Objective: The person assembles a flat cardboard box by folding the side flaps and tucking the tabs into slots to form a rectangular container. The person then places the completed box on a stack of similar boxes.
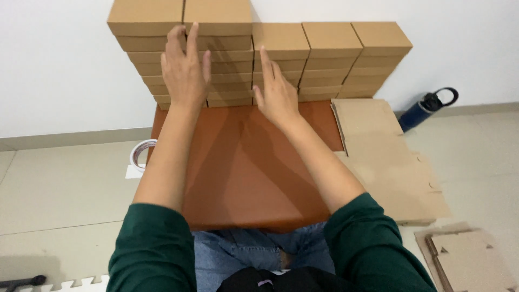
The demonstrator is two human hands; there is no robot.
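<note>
— What kind of place is this?

— A plain room at home, used as a makeshift packing spot. At the top of the frame, folded cardboard boxes (259,54) are stacked in columns against a bare white wall (59,65).

— Any proper workbench?

— No. The person sits on a pale tiled floor (65,184) behind a low brown board (243,167). Flat unfolded cardboard sheets (389,162) lie at right, a tape roll (141,155) at left, a dark blue water bottle (427,108) by the skirting.
</note>
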